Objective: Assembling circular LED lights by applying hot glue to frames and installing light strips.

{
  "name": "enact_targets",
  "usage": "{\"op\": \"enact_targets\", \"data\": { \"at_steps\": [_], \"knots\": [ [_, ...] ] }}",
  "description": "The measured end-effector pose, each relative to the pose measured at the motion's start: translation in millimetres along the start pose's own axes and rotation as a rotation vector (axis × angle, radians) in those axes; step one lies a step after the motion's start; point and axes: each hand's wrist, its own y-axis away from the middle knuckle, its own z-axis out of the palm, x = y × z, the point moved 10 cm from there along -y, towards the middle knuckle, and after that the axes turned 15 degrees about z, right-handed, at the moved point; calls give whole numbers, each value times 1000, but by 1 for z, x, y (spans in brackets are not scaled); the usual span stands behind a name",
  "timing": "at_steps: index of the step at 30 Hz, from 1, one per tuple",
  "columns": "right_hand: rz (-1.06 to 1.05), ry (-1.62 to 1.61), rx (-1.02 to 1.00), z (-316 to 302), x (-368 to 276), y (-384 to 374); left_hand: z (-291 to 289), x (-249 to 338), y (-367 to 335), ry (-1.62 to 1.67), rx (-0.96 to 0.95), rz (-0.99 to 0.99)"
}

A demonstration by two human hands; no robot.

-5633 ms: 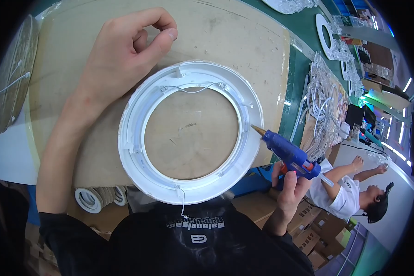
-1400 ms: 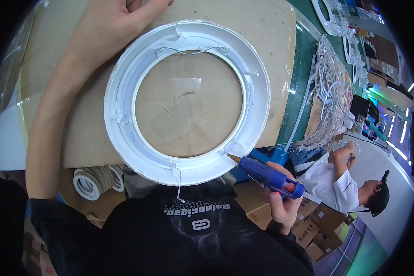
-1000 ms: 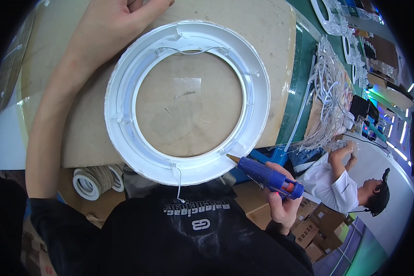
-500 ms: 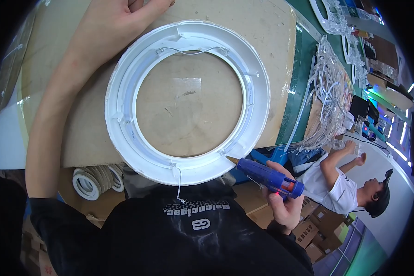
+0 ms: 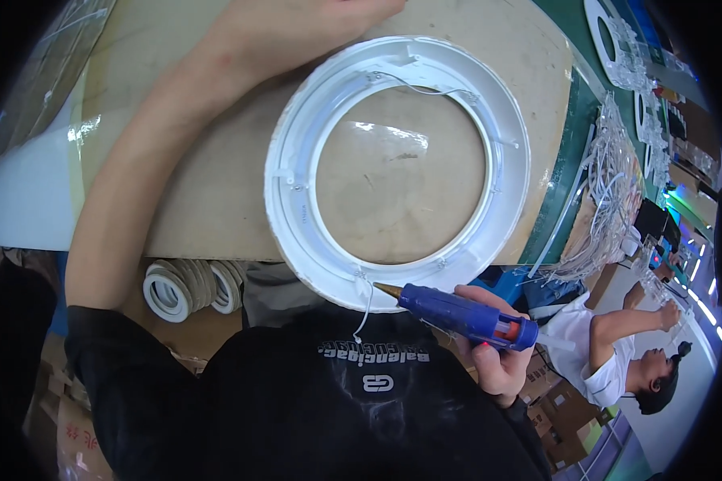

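Two bare hands at work over a white ring. The ring [image 5: 278, 220], a broad open hoop, lies at the centre of the frame, with its lower part reaching past the near edge of a brown board [image 5: 208, 184] that covers much of the desk [image 5: 557, 184]. The right hand [image 5: 497, 357], right of centre and below the ring, grasps a blue glue gun [image 5: 465, 315], its fingers wrapped around the handle. The gun's tapered nozzle [image 5: 387, 289] points left across the ring's lower rim, just beside a short wire [image 5: 367, 317] hanging down there; whether the two touch cannot be told. A second wire [image 5: 421, 88] spans the ring's upper inner side. The left hand [image 5: 321, 24], at the top of the frame near the ring's upper left rim, is cut off by the picture's edge, so its grip cannot be told. Right: a heap of pale cables [image 5: 610, 192] and, lower, a co-worker in a white shirt [image 5: 606, 345]. Lower left: smaller rings [image 5: 167, 297] stacked beneath the desk.
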Motion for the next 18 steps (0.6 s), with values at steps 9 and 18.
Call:
{"op": "enact_targets", "data": {
  "at_steps": [9,18],
  "knots": [
    [-85,56,32,8,-4,-11,-6,6,1,2,23,103],
    [-5,128,11,9,-5,-12,-10,10,4,19,47,142]
  ]
}}
